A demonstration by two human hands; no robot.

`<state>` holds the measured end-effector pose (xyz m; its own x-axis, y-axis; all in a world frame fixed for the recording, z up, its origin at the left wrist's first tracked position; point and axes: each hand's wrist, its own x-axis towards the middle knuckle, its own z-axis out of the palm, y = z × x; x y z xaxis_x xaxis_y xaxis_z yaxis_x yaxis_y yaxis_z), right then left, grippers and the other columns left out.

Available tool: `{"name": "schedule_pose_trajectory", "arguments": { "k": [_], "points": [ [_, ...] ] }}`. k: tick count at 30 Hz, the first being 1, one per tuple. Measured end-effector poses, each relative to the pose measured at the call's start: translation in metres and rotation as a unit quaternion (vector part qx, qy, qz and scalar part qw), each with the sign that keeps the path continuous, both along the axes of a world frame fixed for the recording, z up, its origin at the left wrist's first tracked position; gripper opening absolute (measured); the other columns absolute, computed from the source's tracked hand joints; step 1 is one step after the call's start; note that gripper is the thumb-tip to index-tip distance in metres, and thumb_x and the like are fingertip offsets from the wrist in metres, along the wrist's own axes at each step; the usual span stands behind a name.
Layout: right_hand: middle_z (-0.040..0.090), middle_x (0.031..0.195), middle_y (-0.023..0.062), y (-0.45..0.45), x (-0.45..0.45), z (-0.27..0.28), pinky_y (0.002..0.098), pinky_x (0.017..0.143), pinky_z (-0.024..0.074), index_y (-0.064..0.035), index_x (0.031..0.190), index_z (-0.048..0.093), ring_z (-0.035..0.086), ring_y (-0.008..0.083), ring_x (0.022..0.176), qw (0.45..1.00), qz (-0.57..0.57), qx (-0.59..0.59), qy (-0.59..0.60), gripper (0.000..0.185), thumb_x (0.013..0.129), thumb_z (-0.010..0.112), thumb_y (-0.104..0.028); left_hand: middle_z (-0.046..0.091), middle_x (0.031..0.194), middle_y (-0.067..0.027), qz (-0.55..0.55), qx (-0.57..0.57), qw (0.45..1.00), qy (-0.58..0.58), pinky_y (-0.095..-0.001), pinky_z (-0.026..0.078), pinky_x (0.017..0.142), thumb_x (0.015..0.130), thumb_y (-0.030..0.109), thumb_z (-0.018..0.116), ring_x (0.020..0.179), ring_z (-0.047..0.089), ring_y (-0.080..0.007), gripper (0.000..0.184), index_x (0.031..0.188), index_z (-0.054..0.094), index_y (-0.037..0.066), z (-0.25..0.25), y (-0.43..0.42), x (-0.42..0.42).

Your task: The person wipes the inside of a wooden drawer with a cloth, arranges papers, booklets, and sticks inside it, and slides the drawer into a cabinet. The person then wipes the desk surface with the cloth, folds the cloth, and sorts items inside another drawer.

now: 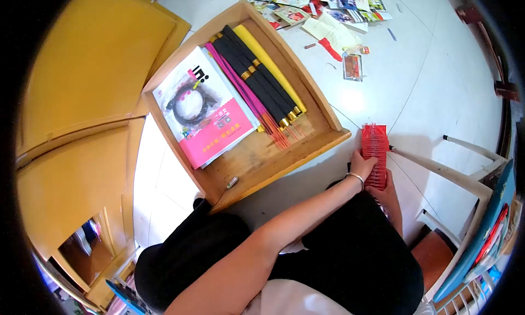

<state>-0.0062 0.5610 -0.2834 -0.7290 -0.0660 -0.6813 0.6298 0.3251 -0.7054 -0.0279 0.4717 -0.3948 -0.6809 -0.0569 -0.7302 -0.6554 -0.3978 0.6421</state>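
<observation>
Floor: white tile (415,90), with everything below sitting on or above it.
Cabinet: big yellow wooden one (98,68), off past the drawer's left edge.
Drawer: wooden, pulled-out type (279,167), its near panel right by the knees.
Paper heap: loose cards and sheets (328,30) on the floor beyond the drawer's far right corner.
Workbook: white-and-pink cover (219,137), top of a stack along the drawer's left edge.
Black bundles: gold-banded (251,74), lying lengthwise between the workbook and a yellow roll (273,68) by the right edge.
Pink sticks: thin ones (240,90), squeezed in beside the workbook.
Red pack: ridged, shiny (374,145), held up just off the drawer's near right corner.
Left grip: closed (362,166) on the pack's left side, thumb on top.
Right grip: curled (386,192) around its lower end.
Coil: black, bagged (191,119), on the workbook.
Bangle: silvery (354,176), left wrist.
Tiny cylinder: silvery (232,182), near the drawer's near left corner.
</observation>
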Motion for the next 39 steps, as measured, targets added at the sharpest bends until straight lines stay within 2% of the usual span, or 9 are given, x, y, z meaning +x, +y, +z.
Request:
{"name": "schedule_pose_trajectory", "arguments": {
  "k": [2, 5, 7, 10, 14, 22, 26, 34, 39],
  "points": [
    [0.056, 0.104, 0.0084, -0.009, -0.011, 0.034, 0.0309, 0.081, 0.0484, -0.004, 0.12, 0.038, 0.058, 0.0165, 0.093, 0.999, 0.025, -0.018, 0.004, 0.067, 0.064, 0.075, -0.005, 0.06, 0.1, -0.0145, -0.024, -0.035, 0.999, -0.003, -0.0337, 0.051, 0.079, 0.076, 0.013, 0.065, 0.089, 0.061, -0.0211, 0.041, 0.11, 0.05, -0.005, 0.034, -0.014, -0.005],
    [0.056, 0.106, 0.0066, -0.023, -0.026, 0.079, 0.0291, 0.083, 0.0468, -0.0049, 0.122, 0.039, 0.056, 0.0148, 0.094, 0.998, 0.001, -0.06, -0.006, 0.067, 0.065, 0.074, -0.004, 0.057, 0.108, -0.0141, 0.02, 0.167, 0.984, -0.063, -0.0323, 0.048, 0.085, 0.078, 0.021, 0.068, 0.096, 0.059, -0.0197, 0.051, 0.117, 0.046, -0.003, 0.088, -0.043, -0.019],
    [0.054, 0.11, 0.0062, -0.028, -0.028, 0.092, 0.0288, 0.086, 0.0449, -0.0043, 0.127, 0.038, 0.054, 0.0139, 0.098, 0.998, 0.009, -0.063, 0.015, 0.075, 0.063, 0.076, -0.006, 0.053, 0.115, -0.0144, 0.0, 0.319, 0.947, 0.046, -0.0338, 0.046, 0.089, 0.077, 0.023, 0.072, 0.104, 0.055, -0.021, 0.069, 0.128, 0.032, -0.001, 0.097, -0.055, -0.025],
    [0.052, 0.114, 0.0064, -0.051, -0.05, 0.131, 0.0296, 0.089, 0.0433, -0.0027, 0.131, 0.034, 0.052, 0.0137, 0.102, 0.993, 0.042, -0.105, 0.033, 0.084, 0.061, 0.08, -0.012, 0.048, 0.118, -0.0152, 0.103, 0.311, 0.936, 0.129, -0.0346, 0.045, 0.09, 0.071, 0.019, 0.075, 0.108, 0.051, -0.0216, 0.088, 0.133, 0.016, -0.001, 0.167, -0.096, -0.038],
    [0.046, 0.128, 0.0094, -0.073, -0.08, 0.137, 0.0319, 0.096, 0.038, -0.0011, 0.138, 0.026, 0.046, 0.0175, 0.116, 0.983, 0.107, -0.15, 0.029, 0.101, 0.058, 0.084, -0.021, 0.05, 0.114, -0.0124, 0.208, 0.262, 0.913, 0.236, -0.0345, 0.046, 0.088, 0.072, 0.006, 0.071, 0.103, 0.053, -0.0207, 0.084, 0.135, 0.016, 0.006, 0.204, -0.14, -0.057],
    [0.048, 0.125, 0.0069, -0.179, -0.135, 0.084, 0.0295, 0.095, 0.0387, -0.0045, 0.137, 0.028, 0.047, 0.0137, 0.112, 0.942, 0.237, -0.236, -0.03, 0.079, 0.074, 0.073, -0.018, 0.055, 0.106, -0.0109, 0.347, 0.119, 0.904, 0.221, -0.0403, 0.052, 0.078, 0.07, 0.0, 0.071, 0.092, 0.058, -0.0225, 0.068, 0.125, 0.031, 0.009, 0.146, -0.282, -0.138],
    [0.05, 0.121, 0.0082, -0.216, -0.159, 0.072, 0.0292, 0.094, 0.0405, -0.005, 0.136, 0.029, 0.049, 0.0141, 0.108, 0.95, 0.185, -0.249, -0.037, 0.071, 0.078, 0.069, -0.014, 0.054, 0.108, -0.0107, 0.369, 0.141, 0.859, 0.327, -0.0405, 0.05, 0.08, 0.072, 0.003, 0.072, 0.096, 0.057, -0.0244, 0.066, 0.125, 0.032, 0.009, 0.116, -0.343, -0.173],
    [0.053, 0.117, 0.0159, -0.263, -0.171, 0.011, 0.0319, 0.09, 0.0431, -0.0027, 0.133, 0.03, 0.054, 0.0226, 0.106, 0.952, 0.226, -0.133, 0.156, 0.067, 0.079, 0.067, -0.02, 0.058, 0.104, -0.0091, 0.26, 0.068, 0.938, 0.221, -0.0399, 0.053, 0.075, 0.081, 0.014, 0.067, 0.091, 0.059, -0.0229, 0.044, 0.117, 0.042, 0.005, 0.06, -0.379, -0.213],
    [0.055, 0.112, 0.0227, -0.274, -0.152, 0.011, 0.0348, 0.088, 0.0438, 0.0004, 0.128, 0.035, 0.056, 0.0315, 0.104, 0.935, 0.207, 0.014, 0.286, 0.06, 0.079, 0.066, -0.016, 0.051, 0.116, -0.0151, 0.27, -0.022, 0.947, 0.173, -0.0401, 0.048, 0.083, 0.084, 0.015, 0.059, 0.101, 0.055, -0.0273, 0.062, 0.133, 0.023, 0.004, 0.042, -0.375, -0.224]
  ]
}}
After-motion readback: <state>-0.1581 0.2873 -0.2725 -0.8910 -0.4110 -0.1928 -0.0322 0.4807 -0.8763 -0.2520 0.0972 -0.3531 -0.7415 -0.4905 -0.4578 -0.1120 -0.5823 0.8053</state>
